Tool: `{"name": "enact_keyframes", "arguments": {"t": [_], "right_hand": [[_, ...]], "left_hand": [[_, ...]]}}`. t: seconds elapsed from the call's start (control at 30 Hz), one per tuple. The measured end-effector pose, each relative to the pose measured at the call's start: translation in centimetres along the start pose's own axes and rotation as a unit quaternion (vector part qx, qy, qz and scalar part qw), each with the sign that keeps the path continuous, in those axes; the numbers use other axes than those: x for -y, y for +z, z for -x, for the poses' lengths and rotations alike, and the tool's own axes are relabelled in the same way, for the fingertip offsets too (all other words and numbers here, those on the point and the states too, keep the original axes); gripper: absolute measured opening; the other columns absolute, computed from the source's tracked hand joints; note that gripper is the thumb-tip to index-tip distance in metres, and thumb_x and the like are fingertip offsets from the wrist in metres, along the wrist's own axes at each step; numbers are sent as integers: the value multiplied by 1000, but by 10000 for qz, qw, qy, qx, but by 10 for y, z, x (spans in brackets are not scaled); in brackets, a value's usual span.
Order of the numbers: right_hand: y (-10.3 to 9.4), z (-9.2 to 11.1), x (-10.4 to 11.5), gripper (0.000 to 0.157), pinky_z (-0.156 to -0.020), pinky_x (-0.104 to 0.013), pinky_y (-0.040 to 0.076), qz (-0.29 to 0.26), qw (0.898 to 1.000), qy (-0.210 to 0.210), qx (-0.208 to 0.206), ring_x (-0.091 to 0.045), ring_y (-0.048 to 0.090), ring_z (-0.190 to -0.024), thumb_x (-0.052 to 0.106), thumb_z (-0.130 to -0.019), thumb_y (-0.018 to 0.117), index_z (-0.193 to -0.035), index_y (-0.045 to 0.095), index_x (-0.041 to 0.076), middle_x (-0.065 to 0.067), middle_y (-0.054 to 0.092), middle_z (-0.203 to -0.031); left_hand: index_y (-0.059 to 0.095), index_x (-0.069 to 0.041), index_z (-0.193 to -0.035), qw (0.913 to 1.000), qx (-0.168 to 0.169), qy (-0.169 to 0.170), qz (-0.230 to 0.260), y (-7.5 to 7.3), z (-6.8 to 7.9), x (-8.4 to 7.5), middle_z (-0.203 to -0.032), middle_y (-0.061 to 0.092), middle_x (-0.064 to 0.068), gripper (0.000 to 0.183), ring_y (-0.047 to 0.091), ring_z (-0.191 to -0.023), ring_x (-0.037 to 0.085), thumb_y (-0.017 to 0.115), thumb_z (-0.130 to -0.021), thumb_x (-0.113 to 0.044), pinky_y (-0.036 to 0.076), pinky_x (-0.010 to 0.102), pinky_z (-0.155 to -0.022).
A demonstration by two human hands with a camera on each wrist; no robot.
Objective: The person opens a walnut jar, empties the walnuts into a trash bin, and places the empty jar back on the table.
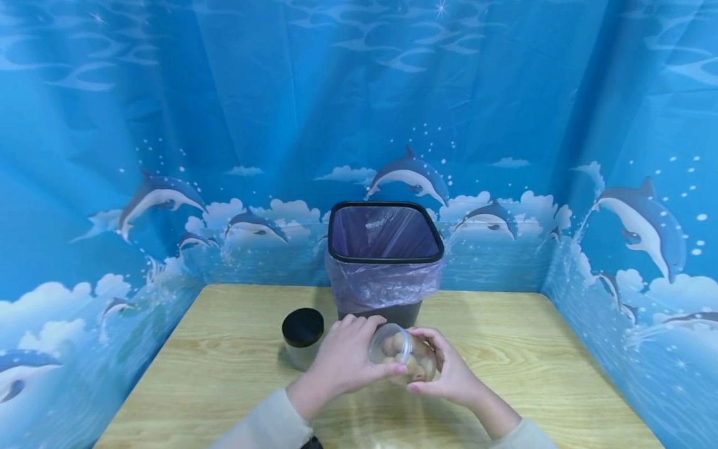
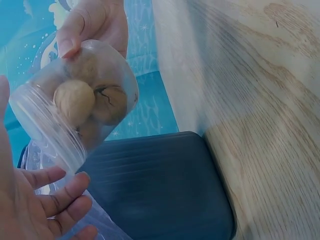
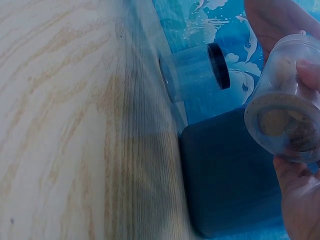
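Note:
A clear plastic jar (image 1: pixel 419 360) with several walnuts (image 2: pixel 75 102) inside is tilted over the table, its threaded end towards the left hand. My right hand (image 1: pixel 449 371) grips its base end, thumb on the near side and fingers round the far side. By the threaded end, my left hand (image 1: pixel 350 355) has its fingers spread; in the left wrist view its fingertips (image 2: pixel 57 175) are at the rim, loosely extended. Whether a clear cover closes that end, I cannot tell. To the left stands a second clear jar (image 3: pixel 192 72) with a black lid (image 1: pixel 303 327).
Behind the hands stands a dark bin (image 2: pixel 160 190) lined with a purple bag (image 1: pixel 387 284), with a black rim ring (image 1: pixel 387 259). Everything is on a wood-grain table (image 1: pixel 224 374). Blue dolphin-print curtains (image 1: pixel 359 93) enclose the back and sides.

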State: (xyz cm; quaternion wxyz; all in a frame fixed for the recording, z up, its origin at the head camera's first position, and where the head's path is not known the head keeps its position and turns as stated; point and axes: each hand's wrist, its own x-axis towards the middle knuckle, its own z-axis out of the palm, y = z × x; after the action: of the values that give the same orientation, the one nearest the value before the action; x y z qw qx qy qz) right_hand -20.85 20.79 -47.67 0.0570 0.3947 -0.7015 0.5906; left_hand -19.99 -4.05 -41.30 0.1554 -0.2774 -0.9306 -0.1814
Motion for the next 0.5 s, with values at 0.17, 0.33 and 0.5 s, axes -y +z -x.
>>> {"name": "enact_keyframes", "arguments": {"t": [0.17, 0.33, 0.5], "right_hand": [[-1, 0, 0, 87, -107, -21, 40, 7, 10000, 15, -37, -11, 49, -126, -9, -68, 86, -141, 39, -5, -3, 50, -140], [-1, -1, 0, 87, -107, -22, 40, -25, 10000, 31, -29, -11, 50, -125, -9, -68, 86, -141, 39, -6, -3, 50, -139], [-2, 0, -1, 87, -105, -22, 42, -85, 10000, 46, 19, -11, 50, -124, -10, -68, 85, -141, 38, -6, -3, 49, -140]], "left_hand": [[50, -19, -144, 9996, 23, 276, -19, 1, 1, 6, -126, 62, -2, 97, 54, -110, 19, 52, -75, -87, 46, 43, -94], [36, -24, -155, 9970, 326, 640, 298, -7, 0, 12, -135, 56, 0, 101, 49, -124, 20, 59, -76, -83, 42, 46, -104], [31, -31, -157, 9899, 670, 1018, 726, -15, -3, 17, -135, 53, -1, 101, 45, -127, 18, 67, -75, -77, 38, 48, -107]]}}
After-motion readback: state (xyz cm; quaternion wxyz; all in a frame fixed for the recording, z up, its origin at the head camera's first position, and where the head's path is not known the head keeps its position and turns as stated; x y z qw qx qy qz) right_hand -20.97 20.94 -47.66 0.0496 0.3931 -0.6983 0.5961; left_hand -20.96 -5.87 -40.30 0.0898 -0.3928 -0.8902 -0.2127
